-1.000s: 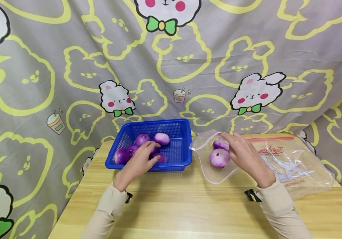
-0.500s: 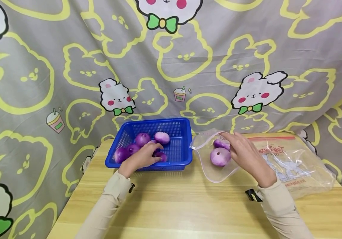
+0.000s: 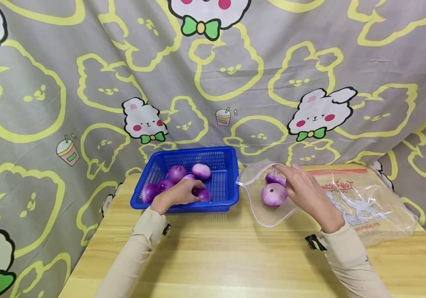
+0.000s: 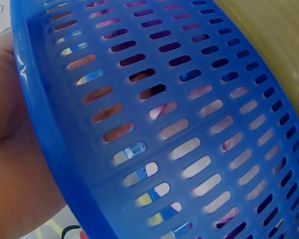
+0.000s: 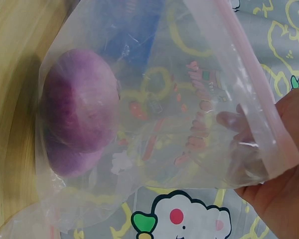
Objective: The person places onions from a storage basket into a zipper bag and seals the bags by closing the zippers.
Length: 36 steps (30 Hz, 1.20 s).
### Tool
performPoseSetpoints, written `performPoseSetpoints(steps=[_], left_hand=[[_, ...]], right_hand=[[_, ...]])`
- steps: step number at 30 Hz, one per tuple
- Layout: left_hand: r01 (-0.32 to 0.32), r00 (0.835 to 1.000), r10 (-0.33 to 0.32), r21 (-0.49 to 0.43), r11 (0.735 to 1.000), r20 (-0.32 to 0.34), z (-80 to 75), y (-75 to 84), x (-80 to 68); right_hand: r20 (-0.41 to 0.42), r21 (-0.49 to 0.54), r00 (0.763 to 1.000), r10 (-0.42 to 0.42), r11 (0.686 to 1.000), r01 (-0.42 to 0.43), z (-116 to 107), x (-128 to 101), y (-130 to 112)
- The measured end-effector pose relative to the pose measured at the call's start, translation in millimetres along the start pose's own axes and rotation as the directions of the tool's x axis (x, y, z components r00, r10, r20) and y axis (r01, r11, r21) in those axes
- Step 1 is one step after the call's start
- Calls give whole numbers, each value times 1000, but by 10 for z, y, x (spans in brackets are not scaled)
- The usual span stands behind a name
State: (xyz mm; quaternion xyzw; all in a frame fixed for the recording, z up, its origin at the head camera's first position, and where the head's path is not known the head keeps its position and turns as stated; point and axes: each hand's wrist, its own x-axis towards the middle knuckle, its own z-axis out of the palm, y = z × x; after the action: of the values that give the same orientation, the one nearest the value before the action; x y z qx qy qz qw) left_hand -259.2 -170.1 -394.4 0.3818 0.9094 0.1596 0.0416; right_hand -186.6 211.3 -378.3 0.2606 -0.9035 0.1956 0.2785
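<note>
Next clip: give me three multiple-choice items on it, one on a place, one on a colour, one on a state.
1. Where is the left hand?
A. in the basket among the onions
B. flat on the table
C. inside the bag

2. What colour is the basket?
A. green
B. blue
C. red

3. How is the clear bag at its mouth?
A. zipped closed
B. knotted
C. held open by the right hand

Answers: 1 A, its fingers lie over a purple onion inside the rim. 2 B, the slotted walls are blue in both views. 3 C, the fingers lift the upper edge, two onions showing inside.
</note>
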Motion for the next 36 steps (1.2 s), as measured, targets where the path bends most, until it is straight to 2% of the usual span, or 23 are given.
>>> performPoseSetpoints(steps=[3,14,20,29,34,36], left_hand=[[-3,1000,3,-15,1000,8,3,6,16],[61,998,-61,-29,998,15,14,62,22],[47,999,-46,-16,999,3,13,78,13],[30,993,-29,8,1000,-112,-2,136,24],[29,981,-26,12,1000,-193,-46,220,4],[10,972,-5,18,1000,-236,-54,254,-10]], right_hand=[[0,3,1000,2,1000,-2,-3,-2,5],[27,10,999,32,999,-32,-9,3,-14],[28,4,999,27,1000,-27,-18,2,-21],[17,7,1000,15,1000,-15,-10,-1,-7],[14,5,1000,12,1000,-12,-9,3,-14],[17,6,1000,14,1000,-14,-9,2,-17]])
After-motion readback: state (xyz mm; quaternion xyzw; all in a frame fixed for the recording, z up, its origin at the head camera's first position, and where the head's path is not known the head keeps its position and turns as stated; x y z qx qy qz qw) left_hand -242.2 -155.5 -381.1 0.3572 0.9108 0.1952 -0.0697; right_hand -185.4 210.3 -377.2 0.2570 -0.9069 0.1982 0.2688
